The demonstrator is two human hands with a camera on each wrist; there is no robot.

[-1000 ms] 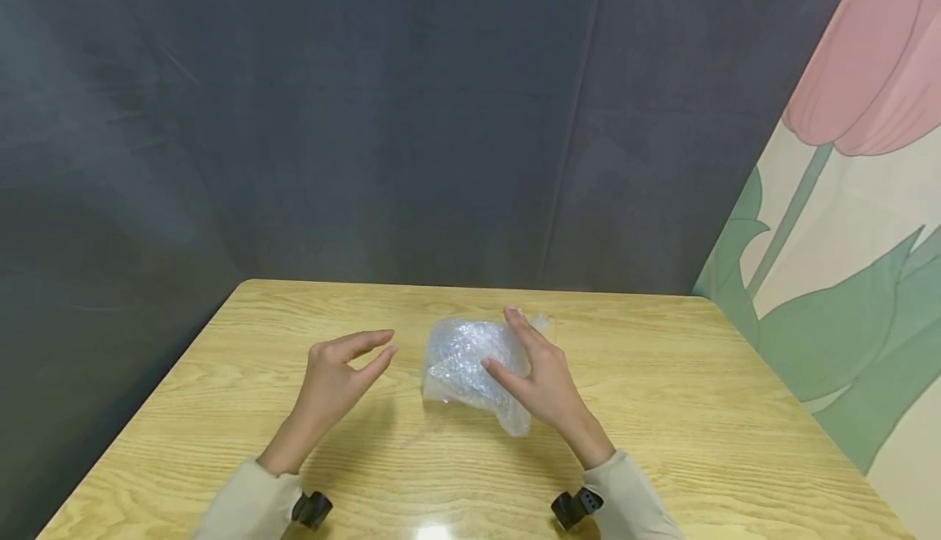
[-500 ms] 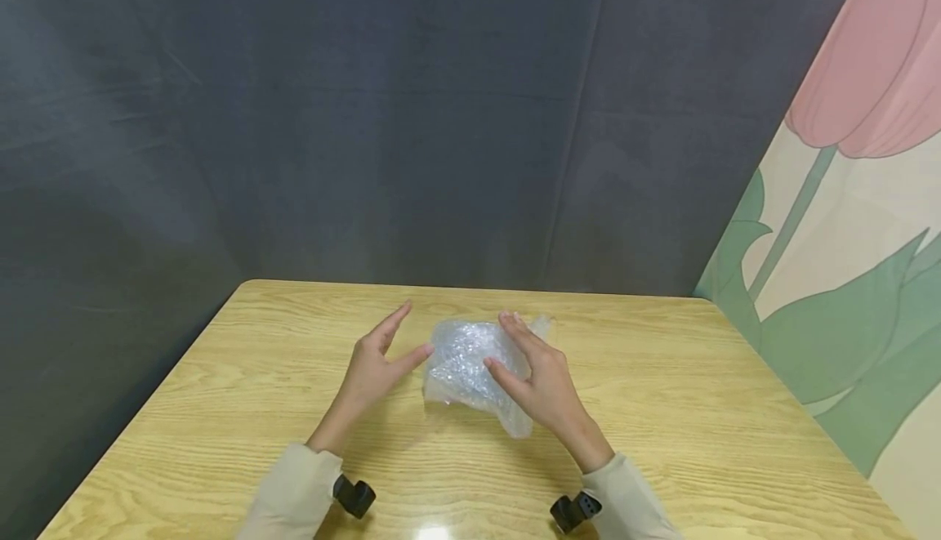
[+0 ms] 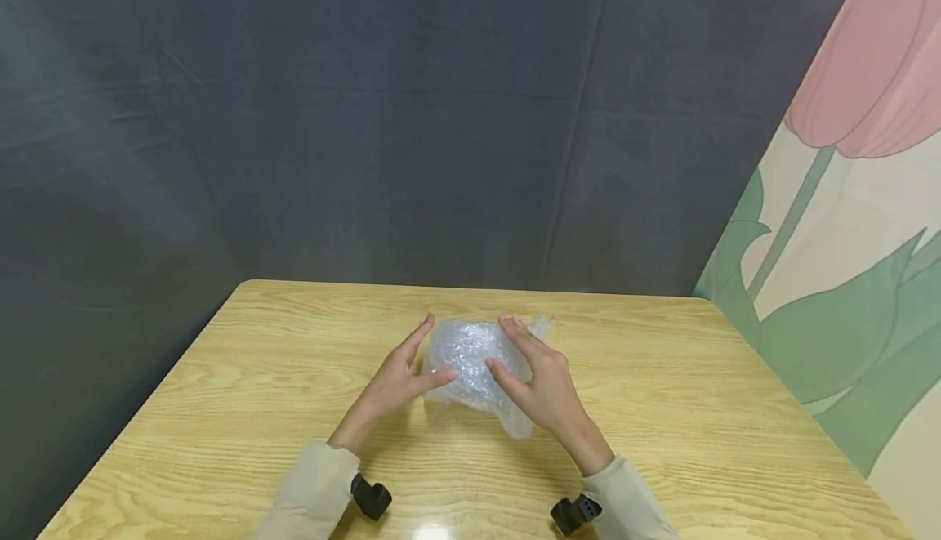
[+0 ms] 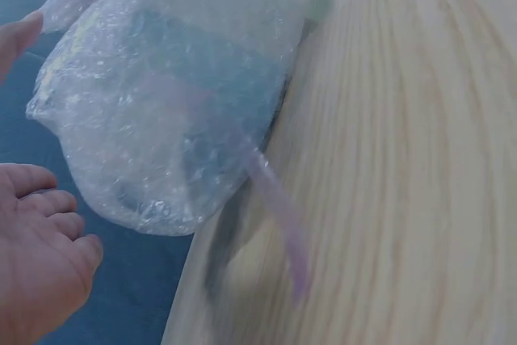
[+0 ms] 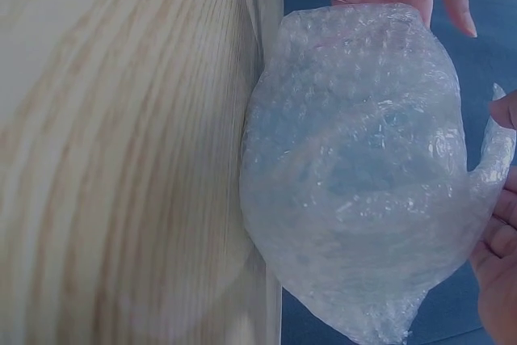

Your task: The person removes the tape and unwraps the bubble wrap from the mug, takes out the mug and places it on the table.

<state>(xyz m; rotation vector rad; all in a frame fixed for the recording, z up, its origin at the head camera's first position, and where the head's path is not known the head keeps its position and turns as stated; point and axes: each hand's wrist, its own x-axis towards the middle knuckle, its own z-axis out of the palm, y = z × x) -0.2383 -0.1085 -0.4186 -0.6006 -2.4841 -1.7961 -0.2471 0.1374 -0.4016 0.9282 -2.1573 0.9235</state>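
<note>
A rounded bundle in clear bubble wrap [image 3: 466, 352] rests on the wooden table; what is inside cannot be made out. My left hand [image 3: 393, 385] is at its left side, fingers extended and thumb apart, the thumb tip overlapping the wrap's edge. At the right side, my right hand [image 3: 551, 381] has its thumb and fingers spread over the wrap. A loose flap of bubble wrap [image 5: 491, 155] stands between the right thumb and fingers; firm contact cannot be told. In the left wrist view a thin pinkish translucent strip [image 4: 283, 220] trails from the bundle.
The light wooden table [image 3: 720, 409] extends on both sides of the bundle. A dark curtain [image 3: 397, 131] hangs behind and to the left. A tulip mural [image 3: 838, 221] covers the wall at the right. Black wrist cameras [image 3: 371, 497] sit near the sleeves.
My left hand has moved right to the bundle, its thumb and fingers spreading from a narrow gap. My right hand and the bundle have stayed nearly still.
</note>
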